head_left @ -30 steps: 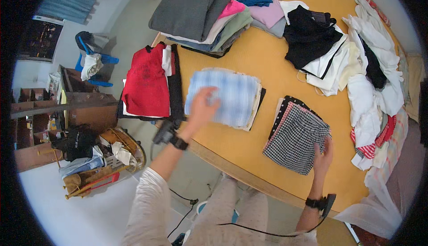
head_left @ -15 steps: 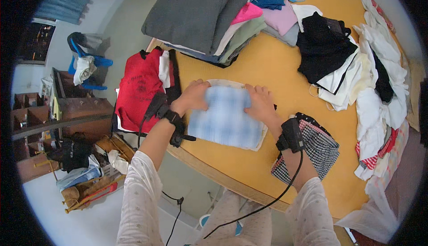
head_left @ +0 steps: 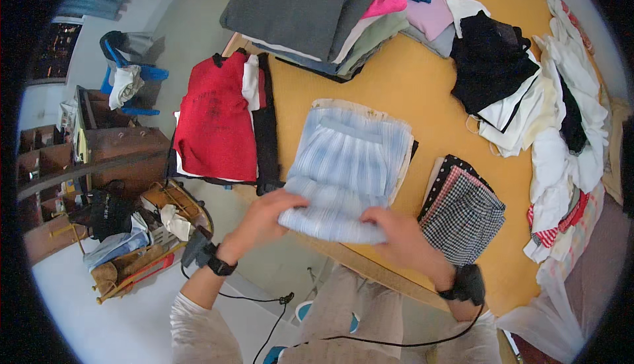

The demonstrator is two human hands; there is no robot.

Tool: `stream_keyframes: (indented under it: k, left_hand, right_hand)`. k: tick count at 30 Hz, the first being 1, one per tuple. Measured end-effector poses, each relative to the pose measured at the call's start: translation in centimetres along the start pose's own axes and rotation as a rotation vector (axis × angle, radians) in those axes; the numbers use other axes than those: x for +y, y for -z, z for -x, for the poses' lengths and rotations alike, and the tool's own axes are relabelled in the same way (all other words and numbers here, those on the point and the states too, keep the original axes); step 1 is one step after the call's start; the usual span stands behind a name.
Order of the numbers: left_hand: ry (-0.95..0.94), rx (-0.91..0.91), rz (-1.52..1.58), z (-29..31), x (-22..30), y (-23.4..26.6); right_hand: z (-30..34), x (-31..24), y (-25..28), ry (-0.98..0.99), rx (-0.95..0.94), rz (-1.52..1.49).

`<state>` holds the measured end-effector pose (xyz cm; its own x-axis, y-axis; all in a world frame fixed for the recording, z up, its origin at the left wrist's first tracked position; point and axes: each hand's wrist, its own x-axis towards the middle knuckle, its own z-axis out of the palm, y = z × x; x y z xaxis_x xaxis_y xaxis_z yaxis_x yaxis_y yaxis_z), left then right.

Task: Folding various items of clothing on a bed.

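Left hand (head_left: 264,219) and right hand (head_left: 408,244) each grip the near end of a pale blue-and-white gathered cloth garment (head_left: 340,166) — far end on folded pale-blue cloth (head_left: 400,141) atop the orange-yellow tabletop (head_left: 389,77); best keep grips level, tension even — creases smoothed.

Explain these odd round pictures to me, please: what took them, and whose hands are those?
No robot here, just a person's bare hands. A fisheye camera worn on the head looks down at them, so straight edges bend. The left hand and right hand hold the near edge of a blue-and-white garment. On the yellow table, a dark grey folded piece tops a far stack; red clothing sits at the left edge; a black-and-white checked piece and heaped white clothes lie to the right.
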<state>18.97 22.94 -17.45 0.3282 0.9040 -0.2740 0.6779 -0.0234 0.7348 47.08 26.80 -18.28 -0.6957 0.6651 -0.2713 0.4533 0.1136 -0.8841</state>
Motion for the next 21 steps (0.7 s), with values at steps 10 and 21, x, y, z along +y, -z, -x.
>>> stream_keyframes:
  k: [10, 21]
  left_hand:
    - [-0.081, -0.041, -0.206, 5.2, -5.6, -8.3]
    - [0.225, 0.189, -0.052, 0.5, -5.9, -7.7]
  right_hand:
    - [3.0, 6.8, -12.2, 0.073, -0.004, 0.192]
    - [1.7, 11.5, -14.6, -0.022, 0.076, 0.336]
